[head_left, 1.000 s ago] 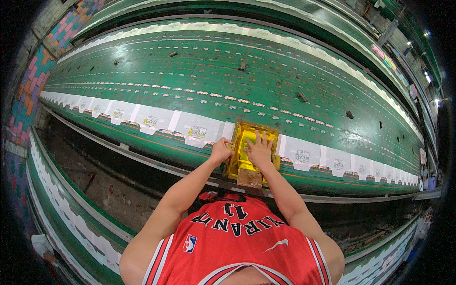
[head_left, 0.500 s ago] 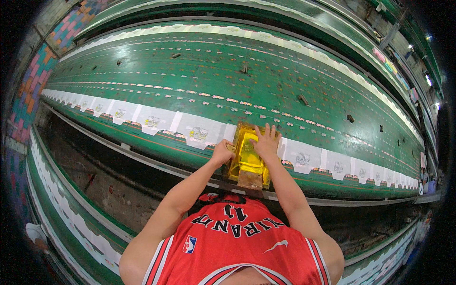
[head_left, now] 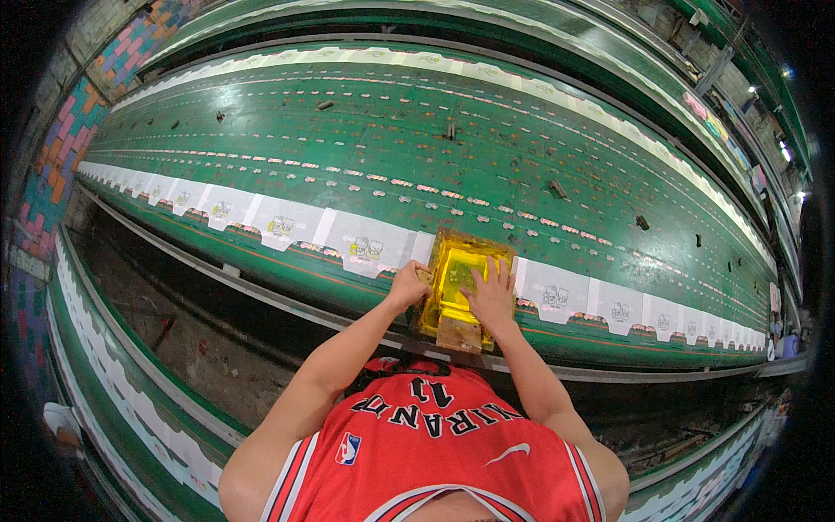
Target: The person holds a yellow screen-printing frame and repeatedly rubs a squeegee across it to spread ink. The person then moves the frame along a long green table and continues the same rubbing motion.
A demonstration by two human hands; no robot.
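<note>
A small screen-printing frame [head_left: 457, 334] with yellow ink and a yellow-stained mesh lies over the row of white fabric pieces along the near edge of the green table. My left hand [head_left: 407, 285] is closed at the frame's left side, gripping its edge. Fingers spread, my right hand [head_left: 492, 294] rests over the frame's right side. Left of the frame, a white piece [head_left: 364, 242] carries a printed cartoon design with yellow filled in. To its right, another piece [head_left: 557, 287] shows only dark outlines.
The long green table [head_left: 348, 130] has several small dark blocks and rows of printed marks on it. A second row of white pieces [head_left: 374, 54] runs along its far edge. Behind me stands another green table [head_left: 139, 383] with white pieces. Coloured bricks [head_left: 65, 139] cover the far-left wall.
My right hand has slid down the frame, toward me. My left hand stays at the frame's left side, and the frame looks almost unmoved.
</note>
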